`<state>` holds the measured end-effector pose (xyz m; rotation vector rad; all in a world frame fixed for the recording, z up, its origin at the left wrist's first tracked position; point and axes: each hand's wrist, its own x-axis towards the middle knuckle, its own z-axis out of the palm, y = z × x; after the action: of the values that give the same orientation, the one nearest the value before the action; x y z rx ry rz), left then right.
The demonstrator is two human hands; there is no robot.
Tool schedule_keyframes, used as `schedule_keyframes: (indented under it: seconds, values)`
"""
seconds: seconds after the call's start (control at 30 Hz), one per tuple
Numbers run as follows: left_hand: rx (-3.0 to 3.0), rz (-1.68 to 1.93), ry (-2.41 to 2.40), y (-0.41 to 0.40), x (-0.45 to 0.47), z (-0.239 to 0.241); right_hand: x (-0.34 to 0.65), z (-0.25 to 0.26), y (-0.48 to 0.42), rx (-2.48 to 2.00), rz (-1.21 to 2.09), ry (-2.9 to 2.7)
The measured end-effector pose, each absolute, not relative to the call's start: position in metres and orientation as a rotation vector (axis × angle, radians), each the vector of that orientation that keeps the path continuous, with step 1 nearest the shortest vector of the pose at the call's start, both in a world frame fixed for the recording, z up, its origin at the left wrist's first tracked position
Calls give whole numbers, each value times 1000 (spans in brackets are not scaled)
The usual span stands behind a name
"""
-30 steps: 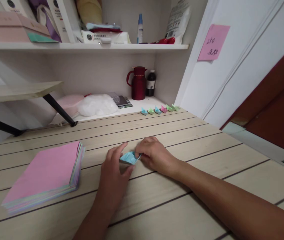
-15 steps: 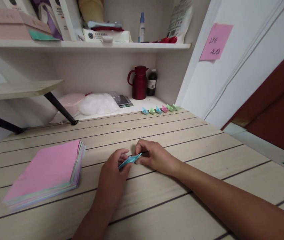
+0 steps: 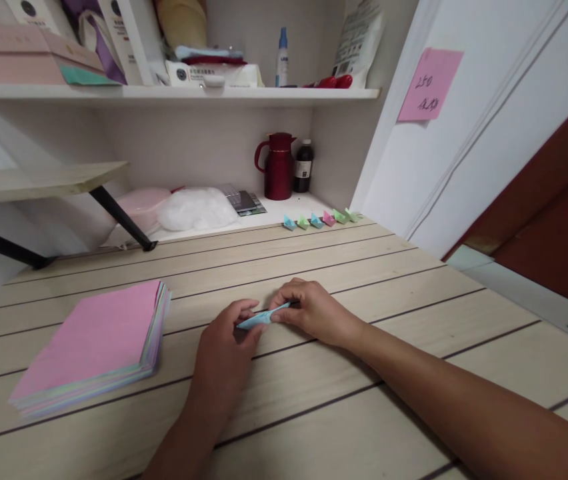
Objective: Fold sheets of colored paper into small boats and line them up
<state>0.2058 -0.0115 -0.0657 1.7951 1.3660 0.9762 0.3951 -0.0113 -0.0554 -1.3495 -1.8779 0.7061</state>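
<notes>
A small piece of folded blue paper (image 3: pixel 255 320), pointed at both ends, is held just above the wooden tabletop. My left hand (image 3: pixel 229 333) grips its left part between thumb and fingers. At its right end, the thumb and fingertips of my right hand (image 3: pixel 304 307) pinch the paper. Farther back, several small folded paper boats stand in a row, among them a blue boat (image 3: pixel 289 223) and a pink boat (image 3: pixel 329 218). To the left of my hands lies a thick stack of coloured paper (image 3: pixel 89 337) with a pink sheet on top.
Behind the table, a dark red jug (image 3: pixel 279 167) and a dark bottle (image 3: pixel 303 167) stand in the white shelf unit (image 3: pixel 244 93). A clear plastic bag (image 3: pixel 197 208) lies there too. At the left, a small raised wooden shelf (image 3: pixel 44 181) has black legs.
My right fingers have closed onto the right end of the folded blue paper, which is now tilted to a flatter angle. My left hand keeps its hold and has hardly moved.
</notes>
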Motion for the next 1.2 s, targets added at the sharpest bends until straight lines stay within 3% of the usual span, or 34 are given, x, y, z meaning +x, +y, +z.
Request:
schedule_keyframes:
  seconds: [0.17, 0.63, 1.2]
  values:
    - [1836, 946, 1390, -11, 204, -66, 392, -51, -15, -1281, 614, -1921]
    - [1821, 983, 1253, -13, 206, -63, 383, -51, -21, -1235, 1376, -1293]
    - [1439, 1038, 1261, -13, 201, -59, 379, -46, -30, -998, 1512, -1189]
